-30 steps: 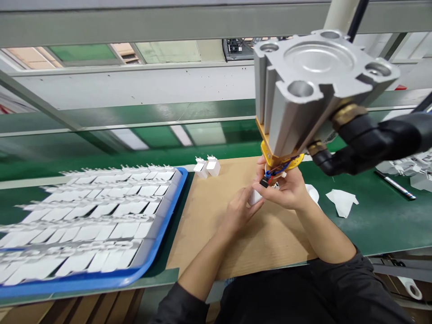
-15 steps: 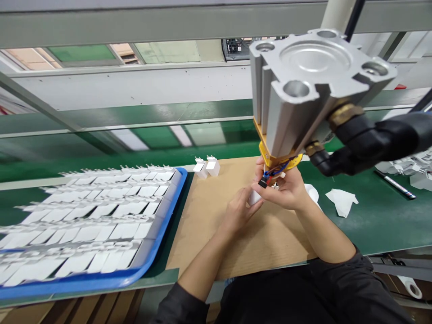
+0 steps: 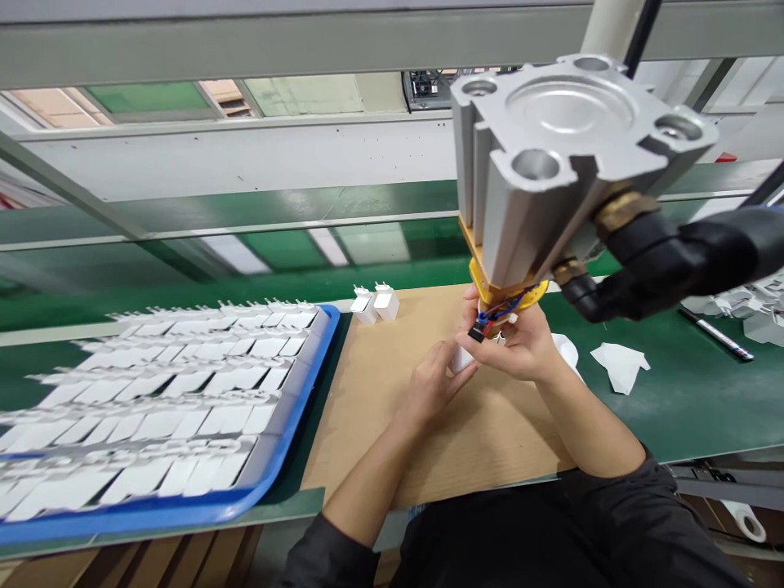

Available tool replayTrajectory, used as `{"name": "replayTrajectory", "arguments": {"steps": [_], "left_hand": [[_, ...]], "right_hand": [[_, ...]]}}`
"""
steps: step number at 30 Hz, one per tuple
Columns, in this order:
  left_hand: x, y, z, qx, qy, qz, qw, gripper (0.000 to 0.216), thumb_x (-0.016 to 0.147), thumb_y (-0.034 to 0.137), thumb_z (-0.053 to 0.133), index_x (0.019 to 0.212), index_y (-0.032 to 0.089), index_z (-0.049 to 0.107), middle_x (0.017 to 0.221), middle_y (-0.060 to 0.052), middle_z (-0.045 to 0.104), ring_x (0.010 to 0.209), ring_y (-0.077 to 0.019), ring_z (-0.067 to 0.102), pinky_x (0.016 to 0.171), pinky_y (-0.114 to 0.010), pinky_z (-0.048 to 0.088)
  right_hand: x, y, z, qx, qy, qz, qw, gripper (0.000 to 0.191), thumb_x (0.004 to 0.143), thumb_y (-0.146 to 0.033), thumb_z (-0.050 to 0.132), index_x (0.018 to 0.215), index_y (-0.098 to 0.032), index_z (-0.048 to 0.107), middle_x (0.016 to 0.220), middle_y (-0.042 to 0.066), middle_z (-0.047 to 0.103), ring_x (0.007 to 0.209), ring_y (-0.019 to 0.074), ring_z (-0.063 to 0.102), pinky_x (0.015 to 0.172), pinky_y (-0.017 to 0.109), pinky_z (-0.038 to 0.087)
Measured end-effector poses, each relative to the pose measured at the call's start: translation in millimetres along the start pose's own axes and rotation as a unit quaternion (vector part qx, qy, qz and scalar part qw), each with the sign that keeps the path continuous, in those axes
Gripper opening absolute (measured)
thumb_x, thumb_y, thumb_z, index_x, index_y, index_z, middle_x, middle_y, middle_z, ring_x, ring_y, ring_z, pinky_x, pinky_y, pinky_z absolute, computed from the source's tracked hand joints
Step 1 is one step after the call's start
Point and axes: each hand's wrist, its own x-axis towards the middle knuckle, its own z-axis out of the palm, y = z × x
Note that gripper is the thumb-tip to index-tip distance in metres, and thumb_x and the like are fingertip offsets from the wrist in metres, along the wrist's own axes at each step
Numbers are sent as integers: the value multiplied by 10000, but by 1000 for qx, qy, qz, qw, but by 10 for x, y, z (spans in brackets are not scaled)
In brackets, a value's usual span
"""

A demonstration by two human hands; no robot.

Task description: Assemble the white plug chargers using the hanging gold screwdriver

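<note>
Both hands are close together over the brown cardboard sheet. My left hand is closed around a white plug adapter, of which only a small part shows between the fingers. My right hand curls in from the other side, its thumb stretched toward the same adapter. Its fingertips are partly hidden behind the yellow bracket, wires and small black connector under the metal cylinder. Two white plug adapters stand upright side by side near the far edge of the cardboard.
On the left, a blue tray holds rows of white plug adapters. Scraps of white paper lie on the green bench at right, with a marker pen and more white parts. Black hose fittings jut from the cylinder.
</note>
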Motion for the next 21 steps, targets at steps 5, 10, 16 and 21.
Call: {"name": "replayTrajectory", "arguments": {"steps": [5, 10, 16, 21], "left_hand": [[8, 7, 1, -3, 14, 9, 1000, 445, 984, 426, 626, 1373, 216, 575, 1172, -113, 770, 1092, -257, 753, 944, -380, 625], [17, 13, -3, -19, 4, 20, 1000, 522, 996, 389, 611, 1478, 225, 499, 1271, -125, 742, 1160, -257, 733, 997, -395, 612], [10, -27, 7, -33, -14, -10, 999, 579, 964, 388, 651, 1503, 243, 496, 1327, -124, 725, 1188, -274, 725, 1009, -412, 612], [37, -73, 80, -101, -37, -107, 988, 717, 895, 394, 730, 1533, 216, 457, 1367, -147, 701, 1236, -299, 699, 1015, -449, 606]], "right_hand": [[4, 4, 1, 5, -1, -2, 1000, 181, 805, -304, 729, 876, -235, 577, 722, -22, 536, 633, 143, 553, 583, 295, 505], [5, 17, 9, -3, -5, -15, 1000, 238, 798, -379, 772, 875, -234, 600, 717, -19, 534, 611, 137, 514, 533, 284, 462], [-18, -19, -4, -7, 4, -4, 1000, 275, 818, -413, 782, 933, -230, 612, 730, -13, 553, 608, 136, 522, 502, 271, 434], [-23, -35, -24, -22, 24, -3, 999, 326, 787, -432, 829, 923, -236, 606, 737, -13, 556, 644, 148, 550, 510, 269, 455]]}}
